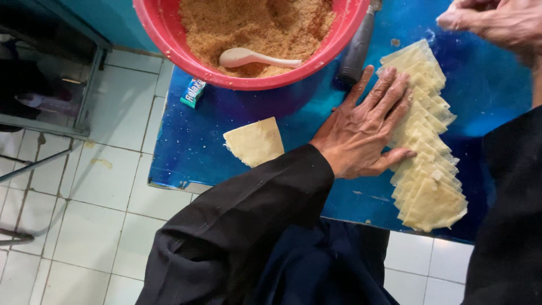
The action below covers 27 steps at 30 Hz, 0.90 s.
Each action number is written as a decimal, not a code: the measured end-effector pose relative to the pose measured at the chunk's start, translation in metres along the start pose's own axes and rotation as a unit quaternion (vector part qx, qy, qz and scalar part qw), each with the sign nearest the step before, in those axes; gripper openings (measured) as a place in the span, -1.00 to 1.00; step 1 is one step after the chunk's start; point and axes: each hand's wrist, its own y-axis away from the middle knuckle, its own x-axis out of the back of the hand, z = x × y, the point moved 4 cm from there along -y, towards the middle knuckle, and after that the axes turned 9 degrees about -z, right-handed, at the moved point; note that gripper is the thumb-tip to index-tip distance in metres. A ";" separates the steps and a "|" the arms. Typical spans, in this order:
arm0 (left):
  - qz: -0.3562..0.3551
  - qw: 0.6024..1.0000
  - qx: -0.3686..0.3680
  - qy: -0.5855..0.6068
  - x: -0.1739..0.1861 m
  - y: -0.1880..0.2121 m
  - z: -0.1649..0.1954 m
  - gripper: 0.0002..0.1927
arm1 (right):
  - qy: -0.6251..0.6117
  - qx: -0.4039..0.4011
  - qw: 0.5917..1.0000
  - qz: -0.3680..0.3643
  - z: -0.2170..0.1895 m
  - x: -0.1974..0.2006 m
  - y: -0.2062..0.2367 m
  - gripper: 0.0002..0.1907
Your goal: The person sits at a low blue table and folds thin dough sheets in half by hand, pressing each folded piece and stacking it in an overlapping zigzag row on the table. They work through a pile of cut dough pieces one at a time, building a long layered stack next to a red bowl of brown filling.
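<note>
The left hand [364, 127] is laid flat, its grip open with fingers spread, on the upper part of a fanned row of thin, pale yellow square dough wrappers [426, 164] spread down the glossy blue table [192, 147]. The right hand [497, 22] is seen at the top edge; whether its grip is closed cannot be told. One separate wrapper [255, 141] lies left of the wrist, below a red plastic basin [169, 34] of crumbly brown filling [254, 22] with a white spoon [254, 57].

A home-style food-preparation corner: a blue tabletop [237, 118] over white floor tiles [84, 226] carries a red basin of crumbly filling [254, 28] and fanned pastry sheets [426, 141].
</note>
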 end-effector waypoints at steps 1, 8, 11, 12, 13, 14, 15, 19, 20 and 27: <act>-0.001 1.000 -0.001 0.000 -0.001 0.000 0.001 -0.11 | 0.008 -0.018 1.000 -0.006 -0.010 0.004 0.008 -0.80; -0.005 1.000 0.001 -0.018 -0.005 -0.002 0.002 -0.09 | 0.313 0.080 0.945 -0.058 -0.086 -0.013 0.076 -0.76; -0.011 1.000 0.001 -0.016 -0.006 -0.002 0.003 -0.08 | 0.340 0.104 0.923 -0.147 -0.094 -0.031 0.078 -0.70; -0.014 1.000 0.000 -0.018 -0.006 -0.003 0.003 -0.07 | 0.354 0.091 0.922 -0.131 -0.094 -0.036 0.082 -0.67; -0.016 1.000 0.000 -0.020 -0.006 -0.003 0.002 -0.07 | 0.367 0.078 0.920 -0.115 -0.092 -0.042 0.087 -0.63; -0.013 1.000 -0.002 -0.015 -0.006 -0.003 0.002 -0.08 | 0.380 0.066 0.917 -0.100 -0.091 -0.045 0.088 -0.59; -0.010 1.000 -0.003 -0.010 -0.006 -0.002 0.002 -0.08 | 0.396 0.054 0.911 -0.100 -0.090 -0.046 0.087 -0.58; -0.022 1.000 -0.004 -0.009 -0.006 -0.003 0.002 -0.07 | 0.543 0.014 0.838 -0.050 -0.092 -0.042 0.084 -0.46; -0.026 1.000 -0.002 -0.002 -0.006 -0.003 0.002 -0.07 | 0.599 0.006 0.801 -0.024 -0.094 -0.040 0.083 -0.41; -0.015 0.998 0.005 0.055 -0.003 -0.001 0.000 -0.01 | 0.510 0.066 0.854 -0.075 -0.065 -0.034 0.038 -0.04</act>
